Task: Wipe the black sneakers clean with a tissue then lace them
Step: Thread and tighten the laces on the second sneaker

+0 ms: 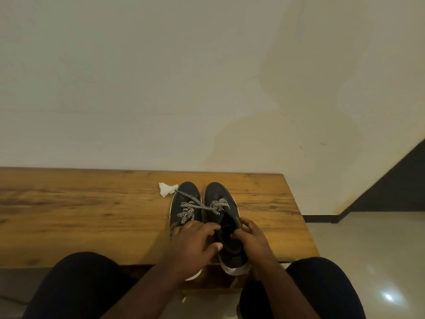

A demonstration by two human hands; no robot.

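While zigzag-patterned laces (202,207) cross the black sneakers (215,203), both hands' curled fingers (208,229) seemingly pinch lace ends.

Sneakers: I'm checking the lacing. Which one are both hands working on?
The right-hand sneaker: the left hand and right hand meet at its opening. The left sneaker sits beside the tissue.

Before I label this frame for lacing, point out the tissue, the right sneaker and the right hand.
tissue (166,189), head view, middle of the crumpled white wad.
right sneaker (215,192), head view, bare black toe cap.
right hand (251,238), head view, back of the hand at the sneaker's opening.
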